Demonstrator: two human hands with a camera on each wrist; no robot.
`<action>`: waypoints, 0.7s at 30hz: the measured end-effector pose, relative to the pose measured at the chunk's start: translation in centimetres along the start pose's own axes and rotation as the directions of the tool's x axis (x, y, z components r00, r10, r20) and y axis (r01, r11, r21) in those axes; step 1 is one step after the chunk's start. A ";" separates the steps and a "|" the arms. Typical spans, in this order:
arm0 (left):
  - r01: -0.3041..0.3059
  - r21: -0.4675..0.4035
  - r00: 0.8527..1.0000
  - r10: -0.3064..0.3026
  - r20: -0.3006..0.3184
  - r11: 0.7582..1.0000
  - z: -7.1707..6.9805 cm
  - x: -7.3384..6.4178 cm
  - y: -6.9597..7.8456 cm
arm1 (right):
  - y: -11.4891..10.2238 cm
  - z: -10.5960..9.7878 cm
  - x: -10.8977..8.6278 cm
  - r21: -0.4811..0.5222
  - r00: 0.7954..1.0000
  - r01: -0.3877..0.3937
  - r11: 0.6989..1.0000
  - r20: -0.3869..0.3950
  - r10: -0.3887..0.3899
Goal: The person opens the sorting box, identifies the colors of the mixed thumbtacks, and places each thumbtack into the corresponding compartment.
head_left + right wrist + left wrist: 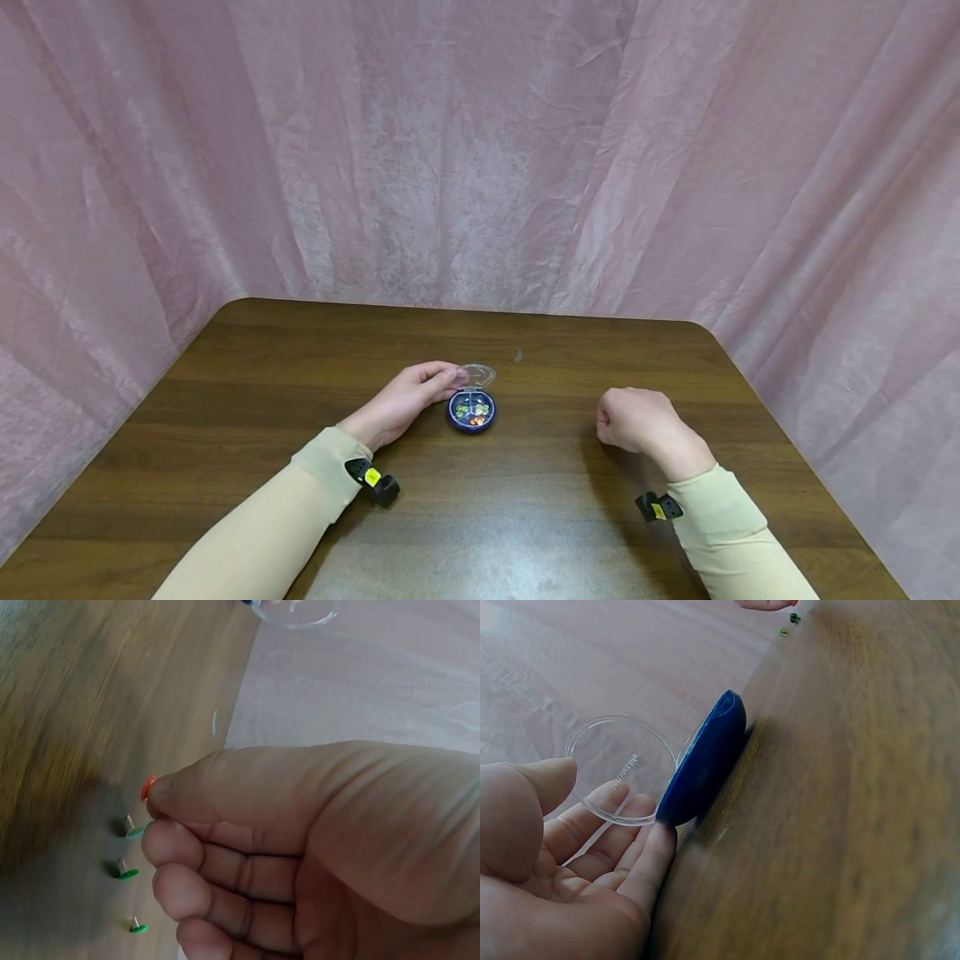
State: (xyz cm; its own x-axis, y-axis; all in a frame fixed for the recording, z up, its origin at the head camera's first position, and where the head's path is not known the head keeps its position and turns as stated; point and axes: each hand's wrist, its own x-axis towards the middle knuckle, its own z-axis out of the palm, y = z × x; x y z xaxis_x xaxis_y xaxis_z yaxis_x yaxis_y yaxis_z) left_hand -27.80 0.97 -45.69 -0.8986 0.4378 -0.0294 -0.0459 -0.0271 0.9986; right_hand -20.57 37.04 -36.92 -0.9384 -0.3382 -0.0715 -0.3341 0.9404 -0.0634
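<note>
A round blue thumbtack case (471, 412) stands on the table with its clear lid (477, 376) raised. Green, pale and orange thumbtacks lie in its compartments. My left hand (408, 400) holds the case by the lid, thumb at the rim and fingers behind it; one fingertip is at the blue base (705, 765). To the right, my right hand (637, 419) is low over the table with curled fingers. An orange thumbtack (148, 787) is pinched at its thumb tip. Beside those fingers, several green thumbtacks (128, 874) lie on the wood, pins up.
The brown wooden table (300, 350) has rounded far corners. Behind it hangs a pink curtain (450, 167). A small pale mark (518, 355) shows on the tabletop beyond the case. Each wrist wears a black camera (372, 481).
</note>
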 end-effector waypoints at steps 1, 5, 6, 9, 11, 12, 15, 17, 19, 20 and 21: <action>-0.001 0.003 1.000 0.001 0.000 1.000 0.0 0.0 0.0 | -0.1 0.0 0.0 0.008 1.000 0.006 1.000 -0.002 -0.006; -0.005 0.007 1.000 0.005 0.001 1.000 0.0 -0.1 0.1 | -0.3 -0.1 0.2 0.046 0.999 0.042 0.998 -0.009 -0.041; -0.006 0.008 1.000 0.006 0.001 1.000 0.0 -0.1 0.1 | -0.4 -0.1 0.3 0.061 0.999 0.052 0.997 -0.009 -0.051; -0.004 0.013 1.000 0.004 0.002 1.000 0.1 -0.1 0.2 | -0.6 -0.2 0.4 0.113 0.997 0.080 0.990 -0.001 -0.081; -0.002 0.017 1.000 0.002 0.003 1.000 0.2 -0.2 0.3 | -0.7 -0.3 0.4 0.152 0.995 0.096 0.984 0.007 -0.098; -0.001 0.017 1.000 0.001 0.002 1.000 0.2 -0.2 0.3 | -0.8 -0.4 0.4 0.166 0.994 0.102 0.981 0.009 -0.105; 0.003 0.019 1.000 -0.003 0.001 1.000 0.2 -0.3 0.4 | -1.0 -0.6 0.5 0.205 0.992 0.118 0.972 0.008 -0.123; 0.005 0.016 1.000 -0.005 -0.001 1.000 0.2 -0.3 0.4 | -1.1 -0.6 0.6 0.223 0.991 0.127 0.967 0.006 -0.132; 0.007 0.013 1.000 -0.007 -0.003 1.000 0.2 -0.2 0.4 | -1.2 -0.6 0.7 0.240 0.990 0.140 0.961 -0.002 -0.143; 0.007 0.013 1.000 -0.007 -0.002 1.000 0.2 -0.2 0.4 | -1.2 -0.7 0.7 0.249 0.989 0.142 0.958 -0.005 -0.146; 0.007 0.012 1.000 -0.007 -0.001 1.000 0.2 -0.2 0.4 | -1.3 -0.7 0.7 0.257 0.989 0.146 0.955 -0.009 -0.148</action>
State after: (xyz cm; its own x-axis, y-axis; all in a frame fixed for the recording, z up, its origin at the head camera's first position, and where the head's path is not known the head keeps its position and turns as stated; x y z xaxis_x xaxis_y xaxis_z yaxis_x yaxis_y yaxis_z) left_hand -27.57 1.06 -45.32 -0.8989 0.4367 -0.0366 -0.0470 -0.0131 0.9988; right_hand -20.91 35.61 -36.23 -0.8792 -0.4736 -0.0524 -0.4330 0.8400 -0.3271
